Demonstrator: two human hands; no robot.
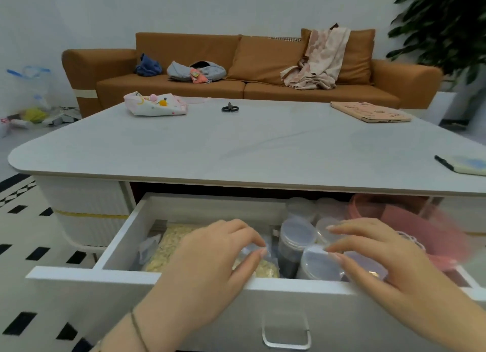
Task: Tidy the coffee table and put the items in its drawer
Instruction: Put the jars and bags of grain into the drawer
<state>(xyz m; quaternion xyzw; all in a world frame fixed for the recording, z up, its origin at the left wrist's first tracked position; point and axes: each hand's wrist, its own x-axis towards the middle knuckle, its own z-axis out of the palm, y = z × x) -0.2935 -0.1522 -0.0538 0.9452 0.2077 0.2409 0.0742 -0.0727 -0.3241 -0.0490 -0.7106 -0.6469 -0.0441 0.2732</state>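
Your left hand [210, 262] and your right hand [381, 262] are both over the open drawer [123, 233] of the table [236, 146]. Your left fingers [244, 232] are curved down on a bag of pale flakes [168, 246]; whether they pinch its clear plastic or only touch it, I cannot tell. Your right fingers [352, 228] are nearly straight and a little spread, with the tips on the lid of a clear jar [318, 266].

I judge the task to be about half done. The drawer already holds the bag, the clear jar, a dark jar [293, 246] and a pink basket [410, 220]. On the table top lie a printed pouch [155, 106], black scissors [230, 107], a pink flat device [370, 111] and a notebook with a pen [465, 166], all well apart from your hands.
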